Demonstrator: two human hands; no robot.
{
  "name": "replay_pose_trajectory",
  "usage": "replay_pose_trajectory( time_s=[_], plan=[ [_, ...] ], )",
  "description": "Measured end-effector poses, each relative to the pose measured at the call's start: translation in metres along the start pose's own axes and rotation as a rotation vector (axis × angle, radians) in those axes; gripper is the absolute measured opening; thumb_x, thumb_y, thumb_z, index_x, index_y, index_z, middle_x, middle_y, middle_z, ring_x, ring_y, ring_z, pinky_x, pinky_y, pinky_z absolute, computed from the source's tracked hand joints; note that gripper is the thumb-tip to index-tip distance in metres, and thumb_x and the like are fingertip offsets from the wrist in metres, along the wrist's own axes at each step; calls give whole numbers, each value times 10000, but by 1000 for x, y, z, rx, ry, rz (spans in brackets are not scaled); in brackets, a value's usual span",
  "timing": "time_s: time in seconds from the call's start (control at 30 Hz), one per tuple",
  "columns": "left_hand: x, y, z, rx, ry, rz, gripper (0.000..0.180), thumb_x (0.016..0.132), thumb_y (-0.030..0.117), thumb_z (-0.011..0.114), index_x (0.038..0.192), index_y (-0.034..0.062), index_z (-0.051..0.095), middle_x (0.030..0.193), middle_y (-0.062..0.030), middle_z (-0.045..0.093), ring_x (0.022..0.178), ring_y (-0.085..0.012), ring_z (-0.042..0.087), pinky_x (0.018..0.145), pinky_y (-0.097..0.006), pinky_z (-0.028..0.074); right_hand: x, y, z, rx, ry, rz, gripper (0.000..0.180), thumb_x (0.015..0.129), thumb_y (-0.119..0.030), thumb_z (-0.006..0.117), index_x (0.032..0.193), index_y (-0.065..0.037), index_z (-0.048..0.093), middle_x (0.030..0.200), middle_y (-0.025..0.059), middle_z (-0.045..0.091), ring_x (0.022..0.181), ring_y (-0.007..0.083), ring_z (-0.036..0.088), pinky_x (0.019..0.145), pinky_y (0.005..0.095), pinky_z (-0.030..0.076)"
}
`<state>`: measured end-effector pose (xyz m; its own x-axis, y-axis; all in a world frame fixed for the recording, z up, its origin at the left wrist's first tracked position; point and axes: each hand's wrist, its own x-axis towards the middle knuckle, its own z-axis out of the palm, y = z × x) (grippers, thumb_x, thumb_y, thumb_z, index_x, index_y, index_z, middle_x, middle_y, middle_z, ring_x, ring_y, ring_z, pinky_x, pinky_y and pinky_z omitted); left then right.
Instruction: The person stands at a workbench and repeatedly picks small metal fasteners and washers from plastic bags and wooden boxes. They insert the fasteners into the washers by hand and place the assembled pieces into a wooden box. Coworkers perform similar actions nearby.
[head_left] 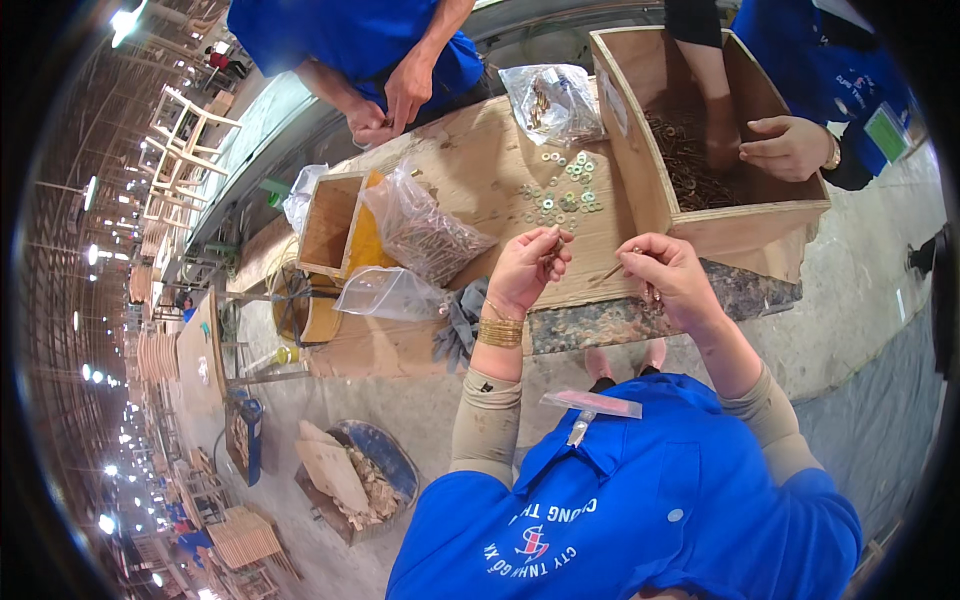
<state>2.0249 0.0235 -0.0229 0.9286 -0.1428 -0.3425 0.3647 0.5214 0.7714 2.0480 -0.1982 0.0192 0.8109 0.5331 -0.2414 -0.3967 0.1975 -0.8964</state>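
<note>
My left hand (522,274) is raised over the near edge of the wooden table (500,160). Its fingertips pinch small dark metal pieces, too small to tell apart. Close by on the right, my right hand (672,278) is closed on several bolts. One bolt (606,273) sticks out from its thumb and finger toward my left hand; others show under the curled fingers. Just beyond both hands, loose metal washers (572,196) lie scattered on the tabletop.
Right of the washers stands a deep wooden box (735,228) of bolts (680,150), with a co-worker's hands in it. Another co-worker's hands (395,105) are at the far side. Plastic bags of hardware (430,238) (550,110), a wooden bin (330,222) and grey gloves (466,312) lie around.
</note>
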Motion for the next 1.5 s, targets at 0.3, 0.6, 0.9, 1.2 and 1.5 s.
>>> replay_pose_trajectory(
  time_s=[0.3,0.6,0.9,1.2,1.5],
  plan=[
    [7,28,53,-27,-25,39,200,864,77,449,1002,-25,551,813,-86,597,655,-95,539,582,-191,451,-5,-37,-12,-162,-12,-130,109,807,-107,571,867,-17,576,708,-13,566,585,13,469,499,158,368],
    [28,55,98,29,-152,74,193,841,39,466,1001,-51,528,917,-160,595,817,-174,605,730,-238,516,1,-89,-26,-342,123,-450,121,797,-82,576,864,17,595,685,-39,535,627,13,456,537,161,359],
    [80,69,159,91,-260,26,147,814,46,510,938,-19,556,772,-128,604,665,-160,582,588,-256,490,14,-128,-65,-598,307,-623,136,759,-110,580,806,15,602,600,-3,528,557,37,441,499,204,360],
    [110,53,185,315,-250,33,120,830,98,527,912,33,586,753,-73,612,622,-107,542,530,-210,418,5,-143,-85,-927,380,-694,110,742,-77,546,754,26,583,636,166,562,578,257,558,551,324,428],
    [114,50,201,415,-199,112,101,807,66,518,858,20,592,705,-57,610,557,-89,537,481,-194,400,22,-136,-93,-963,347,-694,92,715,-56,570,737,23,529,655,174,572,627,307,573,576,345,448]
  ],
)
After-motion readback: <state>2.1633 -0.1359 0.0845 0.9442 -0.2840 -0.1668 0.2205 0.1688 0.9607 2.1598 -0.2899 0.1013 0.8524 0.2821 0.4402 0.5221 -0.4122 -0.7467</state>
